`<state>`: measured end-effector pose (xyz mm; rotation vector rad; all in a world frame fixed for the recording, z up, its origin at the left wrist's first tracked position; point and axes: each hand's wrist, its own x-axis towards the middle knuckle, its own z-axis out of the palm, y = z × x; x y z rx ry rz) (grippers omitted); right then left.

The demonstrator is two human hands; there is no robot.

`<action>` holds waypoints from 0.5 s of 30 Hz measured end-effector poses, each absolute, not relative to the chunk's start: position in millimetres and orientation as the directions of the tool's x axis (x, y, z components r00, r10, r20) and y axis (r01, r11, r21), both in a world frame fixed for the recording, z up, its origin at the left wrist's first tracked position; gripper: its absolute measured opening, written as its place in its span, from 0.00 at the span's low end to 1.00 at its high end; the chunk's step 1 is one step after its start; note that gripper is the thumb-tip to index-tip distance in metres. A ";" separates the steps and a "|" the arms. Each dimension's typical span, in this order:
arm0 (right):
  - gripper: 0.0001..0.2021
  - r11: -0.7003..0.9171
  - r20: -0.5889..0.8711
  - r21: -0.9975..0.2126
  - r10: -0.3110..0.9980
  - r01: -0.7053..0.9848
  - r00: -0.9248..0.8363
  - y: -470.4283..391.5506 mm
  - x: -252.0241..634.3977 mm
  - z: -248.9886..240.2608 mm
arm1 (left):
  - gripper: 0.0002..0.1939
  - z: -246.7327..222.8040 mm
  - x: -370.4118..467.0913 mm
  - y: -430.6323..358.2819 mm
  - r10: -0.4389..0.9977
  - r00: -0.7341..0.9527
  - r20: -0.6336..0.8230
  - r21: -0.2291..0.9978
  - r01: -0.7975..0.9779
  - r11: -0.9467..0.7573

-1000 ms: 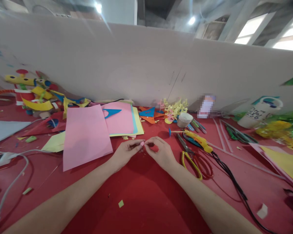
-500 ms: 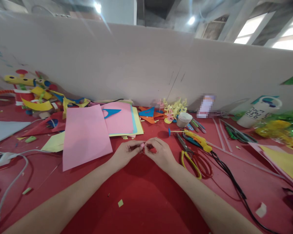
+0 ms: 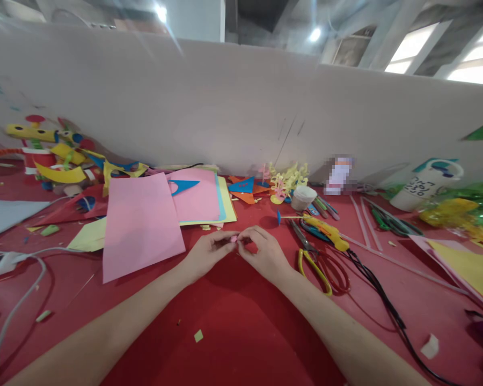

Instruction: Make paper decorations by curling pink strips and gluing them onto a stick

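Note:
Between the fingertips of both hands is a small pink piece, partly hidden by the fingers. My left hand pinches it from the left, and my right hand closes on its right side. Left of my left hand lies a large pink sheet, partly over a stack of pink, blue and yellow sheets. Scissors with red and yellow handles lie just right of my right hand. Beyond them is a yellow glue gun, near a thin stick with a blue disc.
A white cup stands by yellow and pink cut-out figures at the back. Colourful paper models are at far left, near a white cable. A white container and a black cable are at right.
The pink piece has turned slightly between the fingertips and shows a little more to the left. Both hands have hardly moved.

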<state>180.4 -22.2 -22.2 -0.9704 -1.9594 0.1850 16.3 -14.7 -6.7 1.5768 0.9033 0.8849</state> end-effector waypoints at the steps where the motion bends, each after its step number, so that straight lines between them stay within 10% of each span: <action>1: 0.06 0.678 0.664 -0.475 0.695 0.561 -0.277 -22.3 180.3 -22.4 | 0.15 -6.8 16.3 -14.8 0.893 0.441 0.095 0.980 0.116 -0.161; 15: 0.05 0.637 0.656 -0.470 0.716 0.611 -0.241 -23.9 177.1 -23.4 | 0.14 -15.9 19.2 -14.1 0.932 0.351 0.086 0.989 0.084 -0.122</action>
